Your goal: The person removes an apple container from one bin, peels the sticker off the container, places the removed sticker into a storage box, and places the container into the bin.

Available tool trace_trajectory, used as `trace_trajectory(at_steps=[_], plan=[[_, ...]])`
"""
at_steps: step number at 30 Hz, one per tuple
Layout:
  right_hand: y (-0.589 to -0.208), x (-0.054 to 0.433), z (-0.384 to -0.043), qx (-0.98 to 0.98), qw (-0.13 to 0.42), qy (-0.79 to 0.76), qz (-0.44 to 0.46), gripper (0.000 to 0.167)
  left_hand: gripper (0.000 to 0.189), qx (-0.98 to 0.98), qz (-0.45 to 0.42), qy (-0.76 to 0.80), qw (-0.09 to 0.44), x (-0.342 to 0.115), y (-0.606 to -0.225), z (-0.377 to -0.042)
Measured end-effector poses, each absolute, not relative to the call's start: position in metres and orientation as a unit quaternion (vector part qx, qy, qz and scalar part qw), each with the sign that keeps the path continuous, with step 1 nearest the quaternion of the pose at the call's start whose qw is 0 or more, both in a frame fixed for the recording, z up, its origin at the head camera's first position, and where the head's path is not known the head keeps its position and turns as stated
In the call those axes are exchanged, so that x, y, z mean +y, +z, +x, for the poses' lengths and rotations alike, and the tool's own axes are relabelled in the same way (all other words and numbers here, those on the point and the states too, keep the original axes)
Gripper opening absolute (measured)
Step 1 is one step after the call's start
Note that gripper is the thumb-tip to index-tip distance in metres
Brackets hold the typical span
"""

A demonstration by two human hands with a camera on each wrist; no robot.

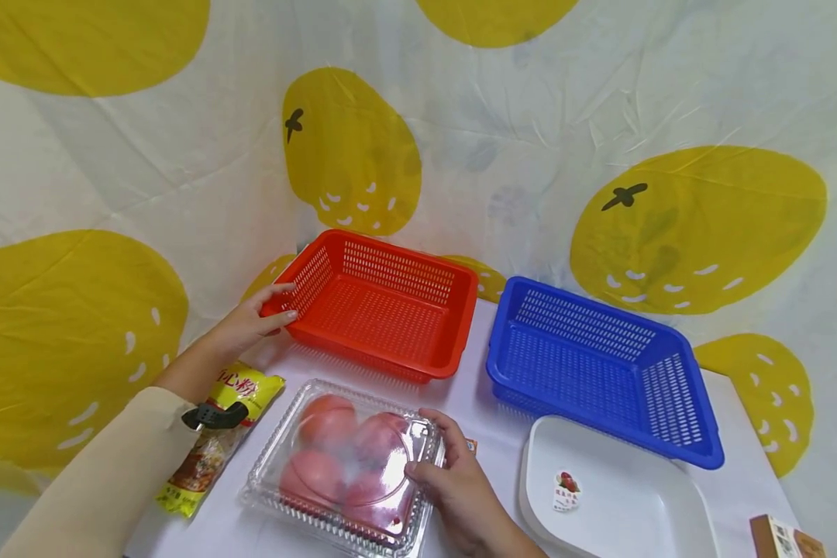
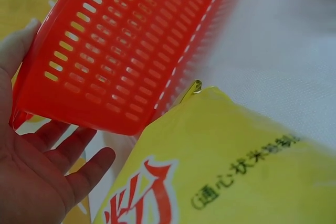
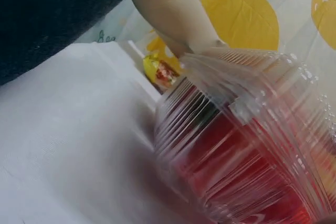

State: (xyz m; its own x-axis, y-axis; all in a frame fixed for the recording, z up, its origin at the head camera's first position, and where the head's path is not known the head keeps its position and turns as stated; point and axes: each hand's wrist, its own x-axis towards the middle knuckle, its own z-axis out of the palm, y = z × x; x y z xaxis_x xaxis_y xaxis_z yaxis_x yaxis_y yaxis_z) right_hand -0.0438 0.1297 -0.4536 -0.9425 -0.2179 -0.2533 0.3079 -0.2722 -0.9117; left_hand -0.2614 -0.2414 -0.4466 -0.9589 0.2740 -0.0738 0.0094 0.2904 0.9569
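My left hand [image 1: 254, 319] holds the left end of the red plastic basket [image 1: 384, 314]. In the left wrist view its thumb lies at the rim and its fingers reach under the basket's corner. My right hand [image 1: 460, 484] grips the right edge of a clear plastic clamshell box [image 1: 289, 438], thumb on the lid. Several round red fruits, tomato-like, show through the lid. In the right wrist view the box's ribbed side [image 3: 231, 145] stands close over the white tabletop. Just below my left wrist lies a yellow food packet [image 1: 198, 465], printed in red.
A blue plastic basket [image 1: 572, 372] stands at the right, behind a white tray [image 1: 621, 508] with a fruit sticker. A small brown-and-white box [image 1: 784, 539] sits at the lower right. A lemon-print curtain [image 1: 502, 155] hangs behind the table. A small orange item [image 1: 471, 446] peeks out beside my right hand.
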Motion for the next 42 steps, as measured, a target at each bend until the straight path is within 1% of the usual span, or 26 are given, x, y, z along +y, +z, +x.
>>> trace_trajectory(at_steps=[7, 16, 18, 21, 25, 29, 34, 38, 42], plan=[[-0.426, 0.148, -0.052, 0.588, 0.153, -0.793, 0.052, 0.070, 0.078, 0.788, 0.081, 0.599, 0.118, -0.242, -0.450, -0.263], [-0.363, 0.176, -0.076, 0.600, 0.153, -0.784, 0.043, 0.064, 0.082, 0.787, 0.075, 0.600, 0.123, -0.241, -0.448, -0.262], [-0.349, 0.182, -0.084, 0.603, 0.151, -0.783, 0.035, 0.062, 0.082, 0.787, 0.072, 0.599, 0.126, -0.240, -0.447, -0.262], [-0.331, 0.190, -0.101, 0.609, 0.150, -0.778, 0.035, 0.062, 0.083, 0.787, 0.069, 0.600, 0.131, -0.241, -0.446, -0.261], [-0.316, 0.196, -0.132, 0.615, 0.138, -0.776, 0.041, 0.062, 0.082, 0.788, 0.066, 0.597, 0.132, -0.242, -0.448, -0.262], [-0.312, 0.196, -0.170, 0.614, 0.124, -0.778, 0.036, 0.049, 0.083, 0.789, 0.062, 0.597, 0.128, -0.242, -0.448, -0.261], [-0.320, 0.189, -0.219, 0.607, 0.120, -0.784, 0.047, 0.037, 0.083, 0.783, 0.058, 0.606, 0.128, -0.241, -0.448, -0.260], [-0.335, 0.180, -0.250, 0.616, 0.128, -0.774, 0.070, 0.039, 0.082, 0.781, 0.057, 0.609, 0.128, -0.240, -0.448, -0.259], [-0.348, 0.170, -0.276, 0.630, 0.129, -0.760, 0.093, 0.049, 0.083, 0.779, 0.054, 0.611, 0.130, -0.239, -0.448, -0.262]])
